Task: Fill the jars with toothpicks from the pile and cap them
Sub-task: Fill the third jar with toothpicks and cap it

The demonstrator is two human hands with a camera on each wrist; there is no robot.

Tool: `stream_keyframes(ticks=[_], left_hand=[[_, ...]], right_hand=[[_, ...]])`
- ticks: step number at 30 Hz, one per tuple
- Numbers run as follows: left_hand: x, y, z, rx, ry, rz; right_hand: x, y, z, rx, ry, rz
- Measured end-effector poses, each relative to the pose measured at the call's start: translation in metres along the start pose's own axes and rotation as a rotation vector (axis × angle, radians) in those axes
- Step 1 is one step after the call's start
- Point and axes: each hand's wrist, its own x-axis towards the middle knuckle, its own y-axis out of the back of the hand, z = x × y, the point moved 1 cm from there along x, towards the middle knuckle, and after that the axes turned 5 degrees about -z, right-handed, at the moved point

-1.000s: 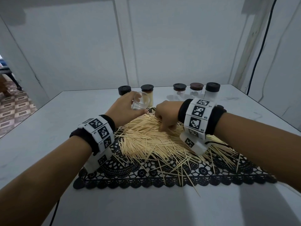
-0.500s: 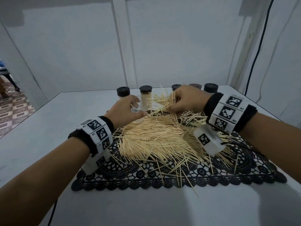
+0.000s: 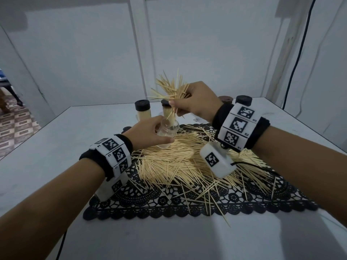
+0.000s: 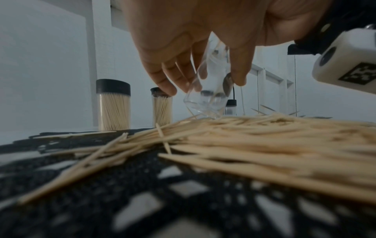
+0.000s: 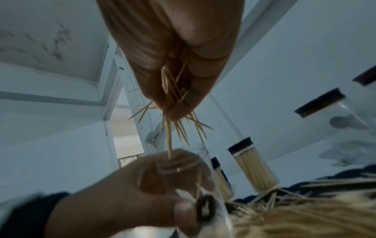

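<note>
- Head view: left hand grasping clear jar, tilted, at pile's 11 o'clock edge; right hand pinching splayed toothpick bunch above its mouth.
- Left wrist view: fingers wrapped round jar wall. Judged light, slick, rigid; best held mid-body.
- Right wrist view: fingers clenched on toothpicks, tips entering jar. Judged thin, stiff, easily scattered.

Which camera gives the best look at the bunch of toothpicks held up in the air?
The head view: the whole bunch fans out above the right hand. The right wrist view shows only its lower tips; the left wrist view hides it.
</note>
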Motion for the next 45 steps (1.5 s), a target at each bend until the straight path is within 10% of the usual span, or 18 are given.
stream_keyframes(ticks=[29, 45], left_hand=[[-0.001, 0.000, 0.004, 0.083, -0.143, -0.089], [-0.001, -0.001, 0.003, 0.016, -0.093, -0.054]], right_hand=[[0.007, -0.025, 0.018, -0.884, 0.100, -0.268], [0.002, -0.009, 0.010, -0.439, -0.013, -0.329]])
